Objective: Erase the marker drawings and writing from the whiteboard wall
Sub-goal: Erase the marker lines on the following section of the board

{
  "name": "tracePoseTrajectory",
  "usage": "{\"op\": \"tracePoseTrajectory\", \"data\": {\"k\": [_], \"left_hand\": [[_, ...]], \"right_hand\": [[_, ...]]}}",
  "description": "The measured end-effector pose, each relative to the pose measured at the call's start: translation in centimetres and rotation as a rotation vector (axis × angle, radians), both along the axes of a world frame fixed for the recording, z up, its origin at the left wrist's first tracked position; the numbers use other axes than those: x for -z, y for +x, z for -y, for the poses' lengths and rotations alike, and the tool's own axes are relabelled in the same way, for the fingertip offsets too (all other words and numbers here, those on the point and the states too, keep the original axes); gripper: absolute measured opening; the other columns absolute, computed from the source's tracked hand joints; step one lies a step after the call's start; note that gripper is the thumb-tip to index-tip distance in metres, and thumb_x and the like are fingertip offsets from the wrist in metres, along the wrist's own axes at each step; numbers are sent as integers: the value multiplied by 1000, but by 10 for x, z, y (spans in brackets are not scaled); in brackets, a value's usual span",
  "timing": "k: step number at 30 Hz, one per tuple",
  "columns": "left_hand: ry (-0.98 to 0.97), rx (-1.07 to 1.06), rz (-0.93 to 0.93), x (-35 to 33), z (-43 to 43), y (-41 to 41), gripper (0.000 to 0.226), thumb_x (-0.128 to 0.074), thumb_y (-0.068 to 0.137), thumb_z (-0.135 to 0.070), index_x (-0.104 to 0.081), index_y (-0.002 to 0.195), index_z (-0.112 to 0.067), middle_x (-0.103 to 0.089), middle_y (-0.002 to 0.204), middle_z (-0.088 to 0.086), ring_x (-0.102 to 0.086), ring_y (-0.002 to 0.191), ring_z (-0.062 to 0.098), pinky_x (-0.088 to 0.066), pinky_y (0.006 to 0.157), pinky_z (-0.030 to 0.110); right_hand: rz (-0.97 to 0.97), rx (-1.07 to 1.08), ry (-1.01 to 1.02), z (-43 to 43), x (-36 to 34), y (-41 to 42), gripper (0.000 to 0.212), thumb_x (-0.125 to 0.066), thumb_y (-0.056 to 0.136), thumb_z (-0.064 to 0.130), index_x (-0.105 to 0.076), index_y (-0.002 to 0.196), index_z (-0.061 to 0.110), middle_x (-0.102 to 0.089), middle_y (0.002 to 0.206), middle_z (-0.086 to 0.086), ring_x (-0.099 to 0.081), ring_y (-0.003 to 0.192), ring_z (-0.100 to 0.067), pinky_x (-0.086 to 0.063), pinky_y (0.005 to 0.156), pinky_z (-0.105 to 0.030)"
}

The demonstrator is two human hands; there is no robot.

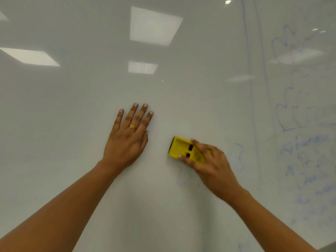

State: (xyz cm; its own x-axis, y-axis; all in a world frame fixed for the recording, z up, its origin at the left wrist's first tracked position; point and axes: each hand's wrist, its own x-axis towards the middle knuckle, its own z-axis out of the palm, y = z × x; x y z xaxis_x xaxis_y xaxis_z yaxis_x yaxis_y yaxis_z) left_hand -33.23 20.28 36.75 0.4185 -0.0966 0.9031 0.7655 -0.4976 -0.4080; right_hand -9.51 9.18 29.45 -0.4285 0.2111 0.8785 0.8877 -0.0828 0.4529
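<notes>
Pressing a yellow rectangular plastic eraser (179, 148) against the glossy white whiteboard wall (72, 106), the person's right hand (209, 160) grips it with the fingers curled round its two long sides. The picture is blurred there, so I cannot tell more about the grip. The long axis of the eraser is tilted. Its free end points up and to the left, toward the left hand (127, 140). That hand lies flat on the wall with fingers straight and spread and holds nothing. A gold ring (133, 126) is on one finger. The two hands are near but do not touch.

The coming stroke depends, I think, on one thing: almost all the marker lies on the other side. A faint blue squiggle (239, 157) is just beside the right hand, on its right. Some pale traces (183, 177) are just under the eraser. Further right, past two long vertical blue lines (249, 70), are the blue cloud-like drawings (300, 110) and, below them, the blue handwriting (309, 160). So the eraser must travel rightward, away from where it points, and the right hand is clearly the nearer one.
</notes>
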Motion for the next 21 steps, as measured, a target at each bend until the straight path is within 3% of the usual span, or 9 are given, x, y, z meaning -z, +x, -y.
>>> {"op": "tracePoseTrajectory", "data": {"k": [5,9,14,18,21], "left_hand": [[-34,-50,-2,22,0,-2,54,-29,96,-30,-29,147,-13,-24,154,9,-18,143,25,-11,116,47],[-41,-60,18,32,1,-1,54,-27,97,-30,-28,147,-13,-23,155,9,-16,143,25,-10,116,48],[-56,-68,46,51,2,3,55,-28,96,-30,-27,147,-11,-22,154,11,-15,143,27,-8,116,49],[-71,-83,56,66,4,6,56,-29,96,-32,-26,148,-11,-21,155,12,-15,143,28,-10,115,51],[-70,-85,52,73,5,6,56,-29,96,-32,-27,147,-10,-22,154,13,-15,143,29,-11,115,51]], "right_hand": [[-277,-11,21,5,-26,12,44,-40,90,24,-40,130,42,-47,136,-13,-39,94,-26,-47,65,-37],[-405,-39,32,-2,-23,-6,49,-40,88,23,-37,131,45,-43,138,-12,-36,99,-25,-42,67,-37],[-185,-40,3,-5,3,-31,48,-44,88,22,-38,131,42,-36,139,-9,-41,98,-27,-42,74,-38],[-26,-35,-59,-6,34,-35,65,-60,79,14,-37,132,42,-35,140,-9,-44,103,-28,-45,77,-42],[61,-5,-105,-5,60,-29,66,-60,77,11,-39,133,41,-37,139,-10,-45,106,-27,-44,78,-42]]}}
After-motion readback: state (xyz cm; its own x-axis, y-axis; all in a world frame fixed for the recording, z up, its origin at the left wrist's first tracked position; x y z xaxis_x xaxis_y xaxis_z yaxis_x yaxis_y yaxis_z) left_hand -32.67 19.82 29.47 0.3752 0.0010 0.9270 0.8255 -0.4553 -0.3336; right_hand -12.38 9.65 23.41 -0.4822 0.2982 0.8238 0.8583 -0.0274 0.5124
